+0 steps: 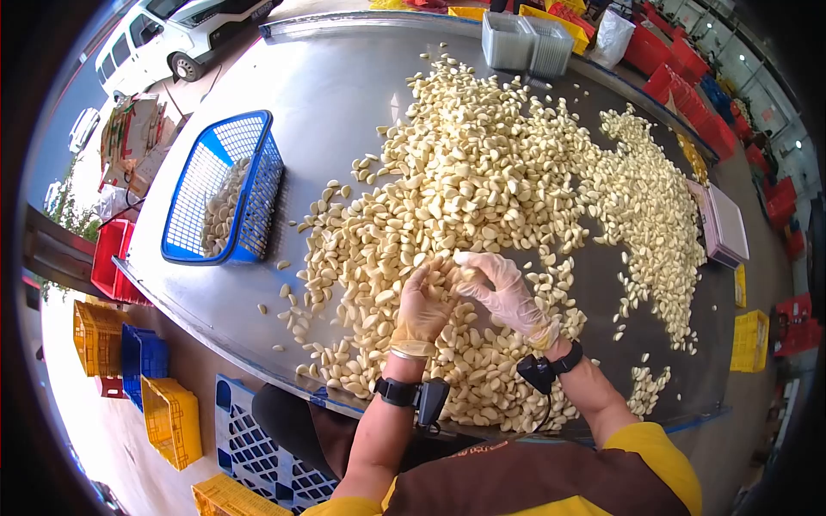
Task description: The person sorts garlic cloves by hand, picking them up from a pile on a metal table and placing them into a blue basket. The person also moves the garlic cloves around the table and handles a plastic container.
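Note:
A wide heap of peeled garlic cloves (482, 181) covers a metal table (327, 95). My left hand (423, 308), in a thin glove, rests on the near part of the heap with its fingers curled around some cloves. My right hand (506, 292), also gloved, lies just to its right with the fingers stretched toward the left hand, touching cloves at its fingertips. Both wrists carry black bands with small devices.
A blue plastic basket (225, 185) with some cloves in it stands at the table's left. Clear stacked trays (527, 41) sit at the far edge, a pink scale (724, 225) at the right. Yellow, blue and red crates lie on the floor around.

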`<state>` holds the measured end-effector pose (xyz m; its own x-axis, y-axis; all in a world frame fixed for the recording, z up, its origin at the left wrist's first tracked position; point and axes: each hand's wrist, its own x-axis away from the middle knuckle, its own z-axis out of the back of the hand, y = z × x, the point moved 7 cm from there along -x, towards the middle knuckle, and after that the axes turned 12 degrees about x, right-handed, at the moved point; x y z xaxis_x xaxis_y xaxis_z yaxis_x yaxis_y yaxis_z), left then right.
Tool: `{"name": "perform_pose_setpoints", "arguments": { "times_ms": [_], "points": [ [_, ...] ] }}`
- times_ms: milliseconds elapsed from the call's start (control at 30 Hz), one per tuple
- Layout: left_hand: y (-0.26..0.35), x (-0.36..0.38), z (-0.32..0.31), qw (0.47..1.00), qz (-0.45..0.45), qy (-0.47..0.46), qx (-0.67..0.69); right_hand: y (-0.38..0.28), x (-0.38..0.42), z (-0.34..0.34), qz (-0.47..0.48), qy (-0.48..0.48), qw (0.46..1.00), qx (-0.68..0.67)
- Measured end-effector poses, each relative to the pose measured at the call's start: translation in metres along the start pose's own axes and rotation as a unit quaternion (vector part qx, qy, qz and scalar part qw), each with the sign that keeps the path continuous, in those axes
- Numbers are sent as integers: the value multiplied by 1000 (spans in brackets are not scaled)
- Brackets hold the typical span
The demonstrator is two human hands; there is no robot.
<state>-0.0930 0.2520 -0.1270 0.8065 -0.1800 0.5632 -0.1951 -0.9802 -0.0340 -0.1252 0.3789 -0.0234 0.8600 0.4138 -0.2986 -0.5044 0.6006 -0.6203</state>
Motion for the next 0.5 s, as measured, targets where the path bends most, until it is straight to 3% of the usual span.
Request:
{"name": "perform_pose_setpoints", "arguments": {
  "times_ms": [33,100,167,200,233,300,400,433,500],
  "points": [
    [-6,4,-4,999,32,-8,5,-15,-6,2,19,-51,998,-22],
    [-8,0,-1,998,56,-12,10,10,-18,0,-8,-41,999,6],
    [-11,-11,7,981,134,-64,129,53,-30,14,37,150,971,180],
    [-7,-9,4,981,118,-60,144,68,-34,11,29,122,945,302],
    [-5,-9,6,980,117,-61,147,88,-33,0,-13,25,938,347],
    [12,-11,1,975,55,-106,188,99,-8,-20,-8,-87,935,344],
    [34,-4,-1,978,-55,-64,192,60,41,-17,20,-374,870,319],
    [38,-3,1,976,-80,-66,189,44,50,-9,54,-422,835,348],
    [36,-2,-1,974,-67,-76,202,41,57,9,32,-420,890,176]
  ]
}}
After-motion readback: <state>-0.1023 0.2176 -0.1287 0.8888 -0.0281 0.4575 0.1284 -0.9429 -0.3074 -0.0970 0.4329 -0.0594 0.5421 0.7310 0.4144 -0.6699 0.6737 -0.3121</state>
